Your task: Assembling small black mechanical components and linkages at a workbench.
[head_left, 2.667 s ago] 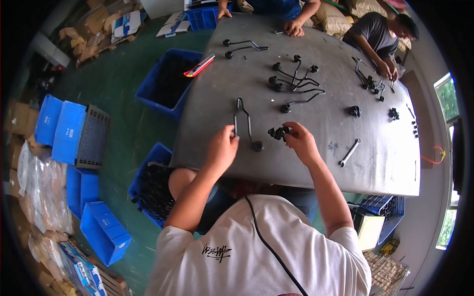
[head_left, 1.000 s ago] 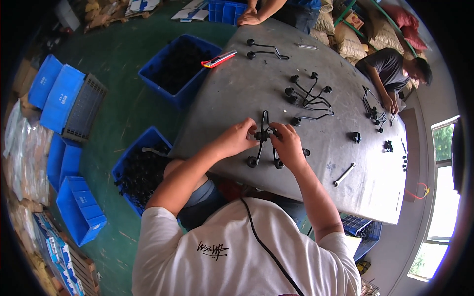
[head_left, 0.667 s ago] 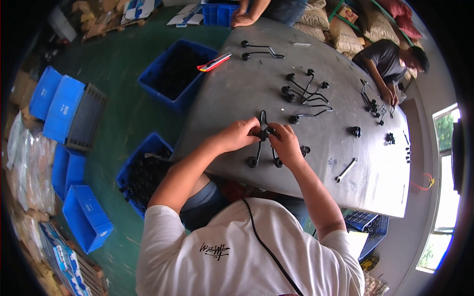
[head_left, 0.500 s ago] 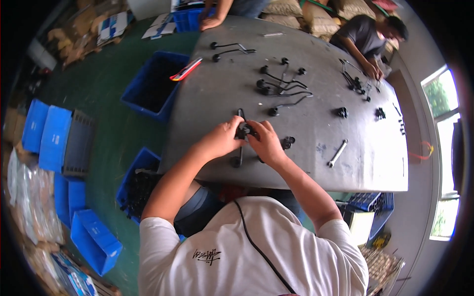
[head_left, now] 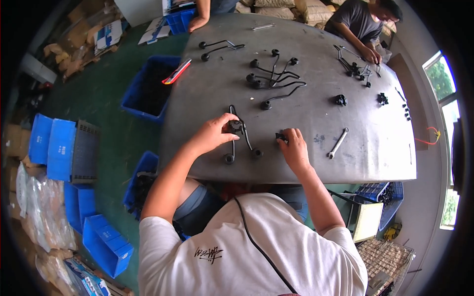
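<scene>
My left hand (head_left: 211,133) is closed around a black plastic clamp piece (head_left: 237,127). That piece sits on a pair of bent black rods (head_left: 249,140) with round black ends, lying on the grey table (head_left: 316,170). Thumb and fingers pinch the clamp from its left side. Over to the right, my right hand (head_left: 296,150) grips a small black part (head_left: 281,136) at the tabletop; the fingers cover most of it. A combination wrench (head_left: 338,143) lies to the right of that hand.
Several bent black rods (head_left: 287,86) with round ends lie farther back. Black clamp pieces (head_left: 340,100) rest toward the right. A red-and-white cutter (head_left: 177,72) sits at the left edge, above a blue bin (head_left: 129,101). Across the table, a co-worker (head_left: 353,27) handles similar rods.
My hands have come apart. The right one has moved right, onto a small black part on the table. My left hand stays at the clamp piece, and both rods now show beneath it.
</scene>
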Available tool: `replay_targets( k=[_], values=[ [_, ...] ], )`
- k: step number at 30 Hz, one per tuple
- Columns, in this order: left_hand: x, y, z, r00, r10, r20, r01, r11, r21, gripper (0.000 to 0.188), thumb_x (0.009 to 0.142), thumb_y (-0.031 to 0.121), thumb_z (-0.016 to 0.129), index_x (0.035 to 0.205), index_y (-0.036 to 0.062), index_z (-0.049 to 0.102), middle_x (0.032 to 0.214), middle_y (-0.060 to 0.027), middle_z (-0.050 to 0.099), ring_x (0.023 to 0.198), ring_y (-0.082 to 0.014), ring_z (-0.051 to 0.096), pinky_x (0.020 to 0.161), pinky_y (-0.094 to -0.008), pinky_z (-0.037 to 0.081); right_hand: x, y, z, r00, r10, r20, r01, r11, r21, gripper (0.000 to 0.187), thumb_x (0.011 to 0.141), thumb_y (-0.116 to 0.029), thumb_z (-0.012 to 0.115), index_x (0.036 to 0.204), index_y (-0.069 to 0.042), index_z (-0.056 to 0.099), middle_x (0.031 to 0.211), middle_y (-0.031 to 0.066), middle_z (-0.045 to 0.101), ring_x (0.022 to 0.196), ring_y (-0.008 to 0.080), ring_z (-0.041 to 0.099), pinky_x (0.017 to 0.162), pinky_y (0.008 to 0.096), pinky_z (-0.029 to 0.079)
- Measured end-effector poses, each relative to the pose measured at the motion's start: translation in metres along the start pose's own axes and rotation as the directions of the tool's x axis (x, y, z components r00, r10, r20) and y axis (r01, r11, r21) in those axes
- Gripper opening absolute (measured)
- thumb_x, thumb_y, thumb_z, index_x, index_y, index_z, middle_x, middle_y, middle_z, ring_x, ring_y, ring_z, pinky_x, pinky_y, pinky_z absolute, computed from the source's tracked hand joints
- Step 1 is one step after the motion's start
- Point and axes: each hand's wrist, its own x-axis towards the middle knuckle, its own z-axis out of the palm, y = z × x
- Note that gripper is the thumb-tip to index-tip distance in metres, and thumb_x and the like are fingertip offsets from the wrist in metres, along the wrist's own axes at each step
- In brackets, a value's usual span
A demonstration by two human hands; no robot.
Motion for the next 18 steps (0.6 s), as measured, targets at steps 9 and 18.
replay_targets(
  k=[9, 18],
  values=[
    [-0.001, -0.01, 0.005, 0.999, 0.032, -0.007, -0.032, 0.997, -0.068, 0.049, 0.08, 0.012, 0.08, 0.123, 0.0112, 0.056, 0.085, -0.0053, 0.064, 0.076, -0.0139, 0.06, 0.073, -0.0311, 0.051, 0.039, -0.043, 0.011, 0.888, 0.143, 0.438, -0.457, 0.389, 0.8, 0.018, 0.094, -0.008, 0.062, 0.109, 0.001, 0.058, 0.091, 0.0069, 0.064, 0.074, 0.0125, 0.062, 0.065, 0.0258, 0.049],
    [-0.003, -0.014, 0.008, 0.994, 0.098, -0.044, -0.102, 0.992, -0.075, 0.051, 0.081, 0.011, 0.079, 0.126, 0.0116, 0.055, 0.08, -0.0029, 0.062, 0.071, -0.0114, 0.056, 0.068, -0.0293, 0.049, 0.056, -0.054, 0.043, 0.893, 0.137, 0.43, -0.389, 0.716, 0.579, 0.018, 0.092, -0.009, 0.065, 0.106, 0.001, 0.06, 0.085, 0.007, 0.064, 0.068, 0.0133, 0.062, 0.062, 0.0271, 0.05]
  ],
)
